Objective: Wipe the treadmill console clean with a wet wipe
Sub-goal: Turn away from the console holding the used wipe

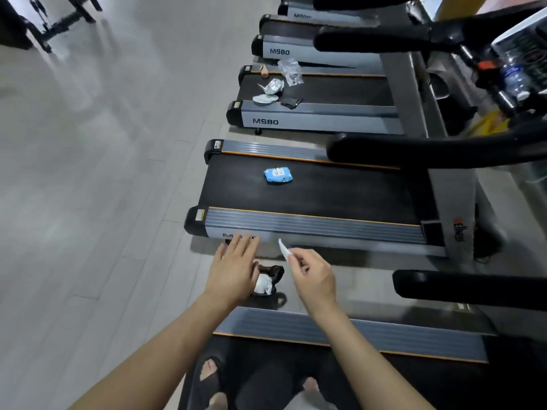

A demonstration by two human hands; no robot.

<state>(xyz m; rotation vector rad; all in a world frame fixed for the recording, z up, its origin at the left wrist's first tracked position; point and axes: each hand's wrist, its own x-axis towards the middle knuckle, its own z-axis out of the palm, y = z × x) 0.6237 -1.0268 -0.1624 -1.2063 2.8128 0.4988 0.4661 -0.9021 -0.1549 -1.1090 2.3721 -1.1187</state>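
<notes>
Barely begun: right hand (313,276) pinching a small white wipe (283,248), left hand (235,264) flat with fingers straight, wipe pack (278,176) mid-belt, console unwiped.

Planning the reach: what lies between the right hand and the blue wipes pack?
Head view: only the treadmill's grey side rail and bare black belt separate the right hand from the wipes pack.

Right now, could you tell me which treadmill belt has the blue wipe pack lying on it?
The nearest full treadmill ahead carries the blue wipe pack; the next belt holds wrappers.
</notes>
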